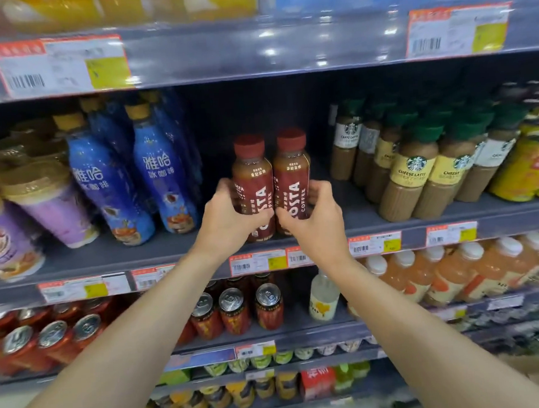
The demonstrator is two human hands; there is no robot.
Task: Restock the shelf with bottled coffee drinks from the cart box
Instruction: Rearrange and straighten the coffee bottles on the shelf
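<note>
Two maroon-labelled Costa coffee bottles with dark red caps stand upright and side by side, touching, at the front of the grey metal shelf (373, 226), in the open gap at its middle. The left hand (228, 220) grips the left Costa bottle (252, 176) low on its label — fingers curled round its left side, thumb across the front. The right hand (315, 218) grips the right Costa bottle (292, 171) the same way, fingers wrapped round its right side, thumb on the front. Both thumbs nearly meet between the two bottles. Whether the bottle bases rest fully on the shelf cannot be told; the hands cover them.

To the left of the gap stand tall blue iced-coffee bottles with gold caps (162, 178), tilted in the wide-angle view, and further left pale purple cups with gold lids (50, 204). To the right stand rows of green-capped Starbucks latte bottles (414, 166), several with yellow cheese-latte labels. Orange-bordered price tags (257, 263) run along the shelf edge.

On the tier below sit red cans with silver tops (233, 310), one small clear bottle with a yellow label (323, 298) and white-capped bottles of orange-pink drink (449, 275). The cart box is not in view.
</note>
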